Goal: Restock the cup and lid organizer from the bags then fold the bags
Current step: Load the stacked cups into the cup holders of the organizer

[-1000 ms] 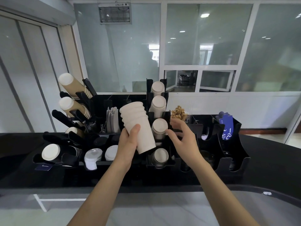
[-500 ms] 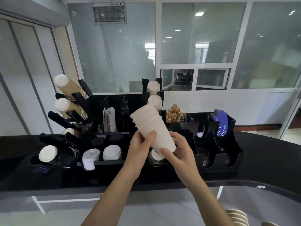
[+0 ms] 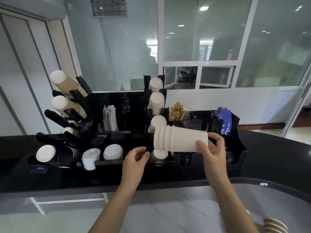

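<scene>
Right hand (image 3: pixel 212 151) grips sideways white cup stack (image 3: pixel 180 140) over black organizer (image 3: pixel 239 149).

Your two forearms come into view bare from the near edge, with no sleeve, cuff or glove covering them up to where the frame cuts them off. Your left hand (image 3: pixel 134 158) and right hand (image 3: pixel 212 153) carry no ring, watch or band that shows. The nails you can see on your right fingers (image 3: pixel 201 143) are short and plain, and both wrists are slim and unmarked.
</scene>
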Demonstrator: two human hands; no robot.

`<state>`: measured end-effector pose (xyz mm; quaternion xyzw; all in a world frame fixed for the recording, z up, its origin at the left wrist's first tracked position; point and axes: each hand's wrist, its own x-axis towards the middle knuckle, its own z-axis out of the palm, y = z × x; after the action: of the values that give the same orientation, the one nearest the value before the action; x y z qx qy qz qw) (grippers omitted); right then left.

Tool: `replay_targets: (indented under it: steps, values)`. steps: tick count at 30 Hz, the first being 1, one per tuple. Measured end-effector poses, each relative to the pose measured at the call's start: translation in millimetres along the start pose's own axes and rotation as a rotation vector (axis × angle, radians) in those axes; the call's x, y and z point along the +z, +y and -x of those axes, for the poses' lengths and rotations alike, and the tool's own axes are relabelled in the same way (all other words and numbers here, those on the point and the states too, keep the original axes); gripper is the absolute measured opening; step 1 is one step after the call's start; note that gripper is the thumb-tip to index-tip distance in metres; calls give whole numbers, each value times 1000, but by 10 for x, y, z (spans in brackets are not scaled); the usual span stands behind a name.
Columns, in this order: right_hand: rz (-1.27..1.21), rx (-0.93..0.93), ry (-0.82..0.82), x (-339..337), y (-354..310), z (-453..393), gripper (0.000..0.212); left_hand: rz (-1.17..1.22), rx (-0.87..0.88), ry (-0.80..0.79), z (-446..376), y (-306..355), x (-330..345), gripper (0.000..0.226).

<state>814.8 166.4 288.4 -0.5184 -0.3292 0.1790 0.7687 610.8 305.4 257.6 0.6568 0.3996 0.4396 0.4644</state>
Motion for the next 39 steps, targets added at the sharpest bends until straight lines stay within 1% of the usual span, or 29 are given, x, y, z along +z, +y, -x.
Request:
replay_targets:
  steps: [4,8,10,14,19,22,28,33,37,39]
  values:
    - [119,-56,-17,-9,-16,10,40,-29,-11,-5,-1,-63,36,19]
    - [217,-94,-8,66,-5,-1,58,10,-22,17,7,-99,36,17]
    - [263,-128,-22,129,-30,-5,61,47,-40,17,12,-122,30,19]
    - [397,-243,-99,269,-90,-3,57,71,-51,17,-1,-168,33,22]
    - [588,-352,-176,440,-39,-69,65,93,-67,5,0,-176,25,17]
    - [711,-425,-240,518,12,-112,69,99,-71,-12,-9,-175,12,19]
    - [806,-530,-286,625,118,-188,71,114,-76,-32,-14,-160,-12,17]
    - [844,-466,-338,658,205,-219,71,103,-65,-37,-14,-161,-19,21]
    - [883,-328,-435,676,393,-214,81,84,-55,-36,-6,-164,-25,24]
    - [900,-286,-466,643,512,-207,81,71,-48,-41,-3,-155,-28,23]
